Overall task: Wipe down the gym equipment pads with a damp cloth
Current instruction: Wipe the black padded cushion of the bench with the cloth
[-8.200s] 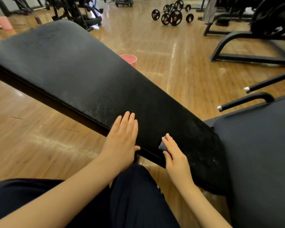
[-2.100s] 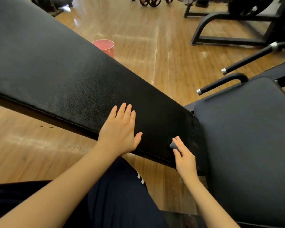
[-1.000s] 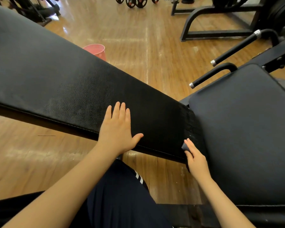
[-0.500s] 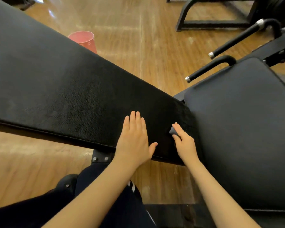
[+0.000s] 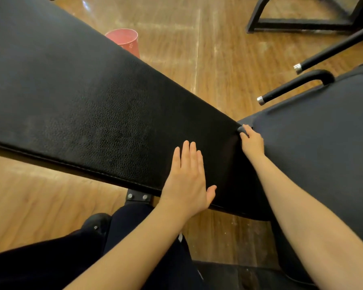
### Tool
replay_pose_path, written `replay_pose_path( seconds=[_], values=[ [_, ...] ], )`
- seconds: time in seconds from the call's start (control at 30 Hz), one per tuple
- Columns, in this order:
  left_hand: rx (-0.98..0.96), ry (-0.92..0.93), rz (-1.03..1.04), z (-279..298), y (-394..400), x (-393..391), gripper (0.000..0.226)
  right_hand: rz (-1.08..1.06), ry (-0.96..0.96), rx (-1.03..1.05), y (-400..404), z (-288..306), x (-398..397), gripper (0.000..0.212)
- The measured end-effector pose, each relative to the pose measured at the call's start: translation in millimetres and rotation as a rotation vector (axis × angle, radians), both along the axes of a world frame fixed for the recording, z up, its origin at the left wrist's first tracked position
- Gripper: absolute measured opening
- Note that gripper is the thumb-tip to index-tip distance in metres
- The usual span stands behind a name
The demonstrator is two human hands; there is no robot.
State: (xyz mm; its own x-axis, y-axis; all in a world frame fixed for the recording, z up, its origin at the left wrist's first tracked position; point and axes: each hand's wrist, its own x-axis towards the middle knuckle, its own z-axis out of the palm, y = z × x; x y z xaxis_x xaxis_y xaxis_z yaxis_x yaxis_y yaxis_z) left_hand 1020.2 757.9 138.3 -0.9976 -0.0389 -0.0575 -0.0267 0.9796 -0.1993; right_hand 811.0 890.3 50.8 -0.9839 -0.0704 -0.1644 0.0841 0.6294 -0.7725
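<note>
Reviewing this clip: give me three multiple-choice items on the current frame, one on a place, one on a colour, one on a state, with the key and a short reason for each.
1. Where does the right hand work the cloth?
A. At the narrow end of the long black pad, beside the seat pad
B. On the floor by the bucket
C. On the chrome-tipped handle

2. What colour is the bucket on the floor behind the pad?
A. Blue
B. Pink-red
C. White

3. How does the left hand lie?
A. Curled round a handle
B. Raised in the air
C. Flat on the pad, fingers straight

Key: 1 A, the hand presses the small grey cloth where the long black pad meets the seat pad; 2 B, its rim and wall show pink-red; 3 C, the palm rests at the pad's near edge with the fingers stretched out.
</note>
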Motion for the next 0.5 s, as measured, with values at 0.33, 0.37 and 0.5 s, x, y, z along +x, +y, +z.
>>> replay_pose_path(
  seconds=[0.33, 0.37, 0.5],
  values=[
    [-0.004, 0.030, -0.015, -6, 0, -1, 0.085, 0.082, 0.071, -0.072, 27, -7, 81, 0.042],
    [-0.010, 0.041, -0.015, -7, 0, -2, 0.085, 0.088, 0.075, -0.069, 25, -6, 75, 0.041],
    [-0.033, 0.058, -0.008, -10, -1, -1, 0.085, 0.123, 0.097, -0.064, 8, 1, 37, 0.041]
  ],
)
